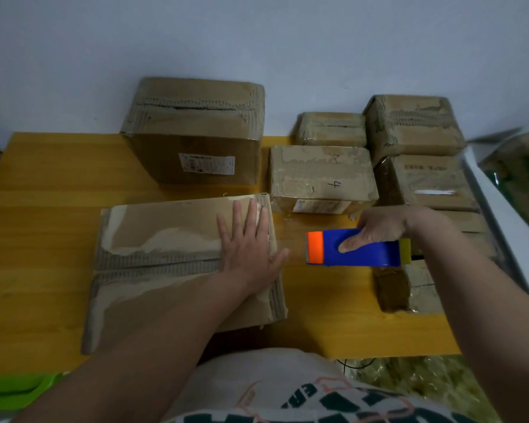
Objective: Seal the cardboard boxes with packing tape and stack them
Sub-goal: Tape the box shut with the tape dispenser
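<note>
A wide, flat cardboard box (165,270) lies on the yellow table (43,239) in front of me, its two top flaps closed along a middle seam. My left hand (248,245) rests flat on the box's right end, fingers spread. My right hand (385,227) grips a blue tape dispenser (355,248) with an orange front, held just right of the box at seam height. A clear strip of tape seems to run from the dispenser toward the box edge.
A large box (196,129) stands at the back. Several smaller boxes crowd the right: one marked "4" (321,175), one behind it (332,128), stacked ones (416,126), and low ones (409,288) under my right arm. A green bin (16,392) sits lower left.
</note>
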{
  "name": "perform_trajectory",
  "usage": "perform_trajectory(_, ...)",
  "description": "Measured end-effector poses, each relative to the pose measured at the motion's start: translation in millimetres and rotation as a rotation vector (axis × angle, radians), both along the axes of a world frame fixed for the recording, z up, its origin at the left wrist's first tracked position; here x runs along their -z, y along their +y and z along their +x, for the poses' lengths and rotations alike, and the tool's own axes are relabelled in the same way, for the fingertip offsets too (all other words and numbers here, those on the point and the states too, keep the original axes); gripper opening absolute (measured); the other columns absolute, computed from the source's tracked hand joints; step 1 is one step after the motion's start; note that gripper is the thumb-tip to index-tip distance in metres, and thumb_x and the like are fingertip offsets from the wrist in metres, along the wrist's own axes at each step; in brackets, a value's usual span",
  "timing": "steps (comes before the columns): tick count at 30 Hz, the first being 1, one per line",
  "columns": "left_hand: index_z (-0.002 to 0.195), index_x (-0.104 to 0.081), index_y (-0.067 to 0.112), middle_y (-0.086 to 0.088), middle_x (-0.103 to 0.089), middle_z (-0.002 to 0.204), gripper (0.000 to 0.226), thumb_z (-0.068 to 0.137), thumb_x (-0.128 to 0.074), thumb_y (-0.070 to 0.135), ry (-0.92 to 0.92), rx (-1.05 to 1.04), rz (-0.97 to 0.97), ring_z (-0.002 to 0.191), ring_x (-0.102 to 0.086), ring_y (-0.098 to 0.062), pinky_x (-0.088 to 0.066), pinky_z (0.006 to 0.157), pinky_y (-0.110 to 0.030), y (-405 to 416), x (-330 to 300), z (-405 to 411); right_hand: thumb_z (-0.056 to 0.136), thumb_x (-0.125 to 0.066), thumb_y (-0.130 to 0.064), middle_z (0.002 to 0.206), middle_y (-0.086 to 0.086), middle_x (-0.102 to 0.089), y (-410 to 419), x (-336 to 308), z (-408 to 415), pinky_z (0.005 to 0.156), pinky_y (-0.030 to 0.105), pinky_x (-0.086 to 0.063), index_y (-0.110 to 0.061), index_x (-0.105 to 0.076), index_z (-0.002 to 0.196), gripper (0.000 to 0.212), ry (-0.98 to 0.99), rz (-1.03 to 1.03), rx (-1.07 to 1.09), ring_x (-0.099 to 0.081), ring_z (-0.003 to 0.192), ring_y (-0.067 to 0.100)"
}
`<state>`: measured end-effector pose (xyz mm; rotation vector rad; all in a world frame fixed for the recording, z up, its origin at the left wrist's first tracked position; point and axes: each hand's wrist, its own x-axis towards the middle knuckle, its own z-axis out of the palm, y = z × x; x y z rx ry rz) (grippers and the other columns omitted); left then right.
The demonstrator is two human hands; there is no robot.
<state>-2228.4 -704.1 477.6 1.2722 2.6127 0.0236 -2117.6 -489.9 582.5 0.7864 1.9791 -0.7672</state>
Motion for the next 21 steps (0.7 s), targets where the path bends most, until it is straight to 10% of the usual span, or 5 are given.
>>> perform_trajectory(11, 0.153, 0.013, 0.016, -0.011, 0.025, 0.159, 0.09, 0.089, -0.023, 0.068, 0.021, 0.005, 0.003, 0.142, 0.029, -0.036, 0.01, 0.113, -0.064, -1, 0, 3, 0.093, -0.052, -0.048, 0.091, -0.001, -0.06, -70, 42, 0, 0.062, 0.028, -0.04, -0.018, -0.055, 0.093, 0.029, -0.069, 0.608, -0.252, -0.056, 0.083, 0.02)
perform_trajectory(18, 0.152, 0.016, 0.017, -0.01, 0.026, 0.158, 0.099, 0.083, -0.016, 0.08, 0.017, 0.013, -0.009, 0.142, 0.03, -0.036, 0.012, 0.112, -0.064, -2, 2, 0, 0.089, -0.041, -0.065, 0.064, 0.003, -0.052, -69, 73, 34, 0.057, 0.032, -0.046, -0.013, -0.044, 0.068, 0.057, 0.157, 0.677, 0.245, -0.057, 0.062, 0.022)
perform_trajectory(21, 0.152, 0.017, 0.019, -0.008, 0.027, 0.158, 0.099, 0.079, -0.007, 0.081, -0.005, 0.029, 0.019, 0.143, 0.03, -0.031, 0.015, 0.113, -0.061, -4, 5, -2, 0.096, -0.041, -0.052, 0.083, 0.011, -0.064, -79, 97, 35, 0.068, 0.035, -0.047, -0.011, -0.053, 0.083, 0.045, 0.172, 0.575, 0.275, -0.064, 0.082, 0.031)
